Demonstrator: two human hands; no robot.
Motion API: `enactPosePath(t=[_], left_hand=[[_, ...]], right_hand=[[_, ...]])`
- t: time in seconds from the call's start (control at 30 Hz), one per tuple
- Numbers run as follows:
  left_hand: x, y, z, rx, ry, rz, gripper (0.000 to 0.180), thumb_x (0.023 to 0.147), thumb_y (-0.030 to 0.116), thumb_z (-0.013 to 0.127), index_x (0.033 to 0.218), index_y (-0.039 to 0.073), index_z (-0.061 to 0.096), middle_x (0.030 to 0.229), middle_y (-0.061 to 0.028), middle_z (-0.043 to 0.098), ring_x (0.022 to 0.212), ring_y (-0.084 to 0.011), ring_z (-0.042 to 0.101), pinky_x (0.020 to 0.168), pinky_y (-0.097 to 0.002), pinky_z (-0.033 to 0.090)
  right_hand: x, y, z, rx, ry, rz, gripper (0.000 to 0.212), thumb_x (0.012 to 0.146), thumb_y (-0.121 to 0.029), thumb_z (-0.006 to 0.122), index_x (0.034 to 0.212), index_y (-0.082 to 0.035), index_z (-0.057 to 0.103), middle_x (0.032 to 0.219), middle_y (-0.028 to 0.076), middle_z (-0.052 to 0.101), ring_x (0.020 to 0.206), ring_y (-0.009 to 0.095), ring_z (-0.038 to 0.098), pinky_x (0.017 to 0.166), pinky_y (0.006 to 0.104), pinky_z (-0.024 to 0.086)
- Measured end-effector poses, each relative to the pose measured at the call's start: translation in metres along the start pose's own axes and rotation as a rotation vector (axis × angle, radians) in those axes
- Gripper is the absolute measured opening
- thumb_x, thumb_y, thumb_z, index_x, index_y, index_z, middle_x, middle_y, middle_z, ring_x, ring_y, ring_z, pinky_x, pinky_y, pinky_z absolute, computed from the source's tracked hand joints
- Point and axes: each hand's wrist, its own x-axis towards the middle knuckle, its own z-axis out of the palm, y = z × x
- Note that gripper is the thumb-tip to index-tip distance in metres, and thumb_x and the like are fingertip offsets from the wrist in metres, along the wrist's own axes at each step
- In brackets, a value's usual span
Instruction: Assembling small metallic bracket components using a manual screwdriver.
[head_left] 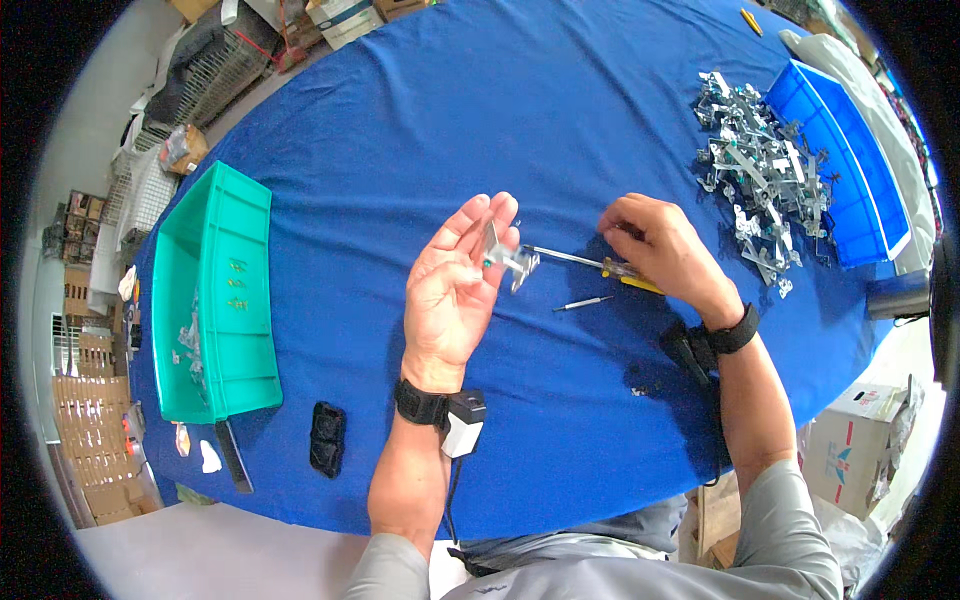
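Observation:
My left hand (448,285) is turned palm up, its thumb pressing a small silver metal bracket (512,262) against the fingers. The bracket has a flat plate, a bent end and a speck of green. To its right, my right hand (660,250) is curled with thumb and fingertips together; anything between them is hidden or too small to make out. Under that hand a screwdriver (570,257) with a yellow handle lies on the blue cloth, its shaft pointing toward the bracket. Just below it lies a thin silver pen-like tool (583,304).
A green bin (225,370) holding metal pieces stands at left, beside a black case (327,440). Far right, a heap of metal brackets (760,175) lies against a blue bin (845,165). Small bits (640,390) sit near my right forearm. A yellow tool (751,22) lies at the far edge.

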Motion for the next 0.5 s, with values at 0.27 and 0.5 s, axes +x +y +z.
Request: enactPosePath(t=[0.27, 0.5], left_hand=[[0.003, -0.010, -0.023, 0.049, 0.168, -0.014, 0.034, 0.090, -0.009, 0.051, 0.123, -0.010, 0.055, 0.131, -0.0266, 0.056, 0.119, -0.0285, 0.060, 0.096, -0.0312, 0.056], [0.001, -0.002, -0.015, -0.009, 0.148, -0.022, 0.042, 0.085, -0.016, 0.041, 0.126, -0.013, 0.051, 0.137, -0.0295, 0.049, 0.128, -0.0310, 0.053, 0.102, -0.0328, 0.052]], right_hand=[[-0.002, 0.029, -0.015, 1.690, -0.010, 0.473, 0.016, 0.094, -0.016, 0.047, 0.097, -0.003, 0.057, 0.065, -0.002, 0.036, 0.051, 0.010, 0.032, 0.045, 0.0257, 0.028], [-0.002, 0.036, -0.021, 1.562, -0.048, 0.465, 0.020, 0.094, -0.023, 0.054, 0.091, -0.004, 0.060, 0.068, -0.002, 0.049, 0.052, 0.012, 0.042, 0.045, 0.0259, 0.033]])
